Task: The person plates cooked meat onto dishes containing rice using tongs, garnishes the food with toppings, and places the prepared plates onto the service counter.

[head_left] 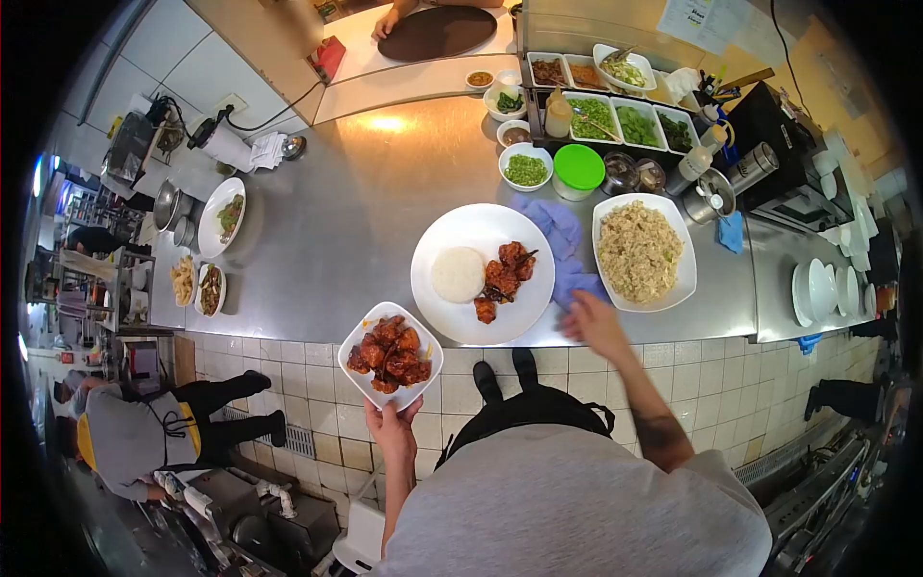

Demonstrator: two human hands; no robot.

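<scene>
My left hand (392, 430) holds a square white bowl (430, 377) of glazed reddish-brown chunks (389, 354) from below, just off the counter's front edge. On the counter, a large round white plate (442, 322) bears a dome of white rice (458, 275) and more glazed chunks (509, 273) with dark pieces. My right hand (591, 325) is at the counter edge, over the lower end of a blue-purple cloth (561, 231); its fingers are smeared by motion. To its upper right stands a square white dish (686, 279) of fried rice (638, 250).
Behind the plate are a bowl of chopped greens (526, 170), a green-lidded tub (578, 167), garnish trays (639, 125) and bottles (689, 170). Filled dishes (223, 217) stand at the left. A co-worker (144, 433) is at lower left; another person's hand (386, 24) touches a dark tray (437, 34).
</scene>
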